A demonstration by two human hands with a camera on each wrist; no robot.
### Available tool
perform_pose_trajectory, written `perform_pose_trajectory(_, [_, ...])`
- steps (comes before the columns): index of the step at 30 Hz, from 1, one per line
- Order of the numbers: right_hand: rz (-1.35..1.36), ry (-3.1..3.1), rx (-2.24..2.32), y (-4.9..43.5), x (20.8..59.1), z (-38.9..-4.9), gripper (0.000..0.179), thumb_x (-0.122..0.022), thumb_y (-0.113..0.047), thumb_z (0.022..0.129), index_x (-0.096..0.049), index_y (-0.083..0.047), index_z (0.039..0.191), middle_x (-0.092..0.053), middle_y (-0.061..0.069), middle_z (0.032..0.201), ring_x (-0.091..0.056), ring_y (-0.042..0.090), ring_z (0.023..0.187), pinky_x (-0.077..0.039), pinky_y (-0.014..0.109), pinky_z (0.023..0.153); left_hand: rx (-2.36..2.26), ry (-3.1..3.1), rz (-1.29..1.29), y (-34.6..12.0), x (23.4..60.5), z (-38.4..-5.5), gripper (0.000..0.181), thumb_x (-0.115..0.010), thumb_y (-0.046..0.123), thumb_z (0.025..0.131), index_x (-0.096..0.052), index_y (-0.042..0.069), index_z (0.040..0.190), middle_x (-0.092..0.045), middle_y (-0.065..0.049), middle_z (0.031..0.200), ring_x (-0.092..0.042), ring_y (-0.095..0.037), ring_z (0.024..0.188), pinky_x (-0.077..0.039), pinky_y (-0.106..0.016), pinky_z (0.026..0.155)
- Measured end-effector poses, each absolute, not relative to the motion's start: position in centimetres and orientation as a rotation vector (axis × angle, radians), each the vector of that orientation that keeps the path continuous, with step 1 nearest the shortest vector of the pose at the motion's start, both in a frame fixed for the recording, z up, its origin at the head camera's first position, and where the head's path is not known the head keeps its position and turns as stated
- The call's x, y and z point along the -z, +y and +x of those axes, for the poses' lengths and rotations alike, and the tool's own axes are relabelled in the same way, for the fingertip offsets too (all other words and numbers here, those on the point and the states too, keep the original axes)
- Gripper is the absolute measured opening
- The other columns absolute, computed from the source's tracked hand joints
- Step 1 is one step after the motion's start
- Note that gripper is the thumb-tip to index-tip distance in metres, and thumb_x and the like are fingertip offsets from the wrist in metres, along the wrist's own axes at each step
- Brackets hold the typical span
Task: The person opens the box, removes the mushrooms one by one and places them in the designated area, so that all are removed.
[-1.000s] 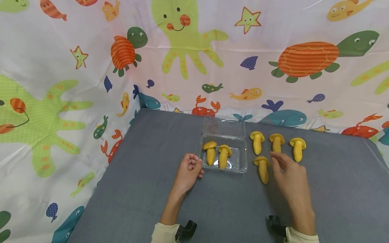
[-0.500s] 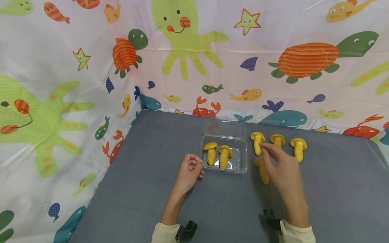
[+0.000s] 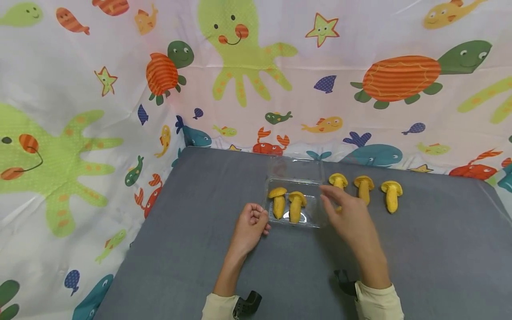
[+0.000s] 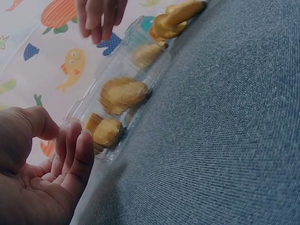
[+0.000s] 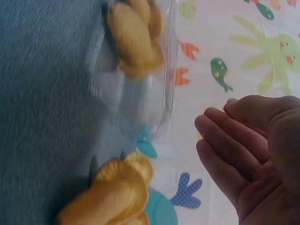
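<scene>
A clear plastic box (image 3: 314,204) lies with its lid folded back on the grey cloth, two yellow mushrooms (image 3: 296,206) side by side in its left part. My left hand (image 3: 249,229) pinches the box's left rim between thumb and fingers, as the left wrist view shows. Over the box's right edge hovers my right hand (image 3: 352,222); its fingers are loosely bent and nothing shows between them in the right wrist view. More yellow mushrooms (image 3: 364,189) lie right of the box. In the head view, my right hand covers part of the nearest ones.
The grey tabletop (image 3: 184,249) runs back to a white curtain (image 3: 248,120) printed with sea animals, which also borders the left side. One mushroom (image 3: 392,195) lies farthest right, apart from the hand.
My right hand has moved left from beside the loose mushrooms to the box's right edge. The left hand stays at the box's left rim, and the two mushrooms inside have not moved.
</scene>
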State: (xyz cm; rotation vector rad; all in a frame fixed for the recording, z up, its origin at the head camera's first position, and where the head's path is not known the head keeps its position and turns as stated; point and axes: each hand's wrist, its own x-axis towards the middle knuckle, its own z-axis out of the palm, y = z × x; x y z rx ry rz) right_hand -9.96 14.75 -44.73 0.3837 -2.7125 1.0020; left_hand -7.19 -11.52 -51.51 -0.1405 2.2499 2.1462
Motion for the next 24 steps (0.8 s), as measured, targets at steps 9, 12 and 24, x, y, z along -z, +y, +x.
perform_pose_trajectory(9, [0.437,-2.873,-1.019,12.7,45.5,-11.0,0.041,-0.07,-0.018,0.104,-0.063,-0.008,0.142,-0.071,0.019,0.134,-0.075,0.033,0.095,-0.062,0.048,0.073,-2.121,2.271,-0.164,-11.4,51.3,-7.3,0.014,-0.063,0.005,0.104,-0.054,-0.001,0.112,-0.062,-0.008,0.084,-0.066,-0.018,0.067,-0.065,-0.032,0.062])
perform_pose_trajectory(12, [0.461,-2.907,-0.975,12.3,45.9,-11.5,0.041,-0.071,-0.017,0.103,-0.063,-0.006,0.142,-0.071,0.02,0.133,-0.074,0.03,0.089,-0.063,0.049,0.078,-2.133,2.259,-0.162,-11.3,51.2,-7.3,0.014,-0.063,0.005,0.104,-0.054,-0.001,0.112,-0.062,-0.008,0.085,-0.066,-0.017,0.067,-0.064,-0.03,0.062])
perform_pose_trajectory(24, [0.415,-3.026,-0.819,11.1,46.1,-12.4,0.04,-0.075,-0.013,0.1,-0.065,-0.004,0.138,-0.064,0.003,0.073,-0.05,0.013,0.051,-0.042,0.028,0.047,-2.138,2.249,-0.165,-11.2,51.1,-7.4,0.014,-0.063,0.005,0.104,-0.054,-0.001,0.113,-0.062,-0.008,0.086,-0.066,-0.016,0.068,-0.064,-0.028,0.062])
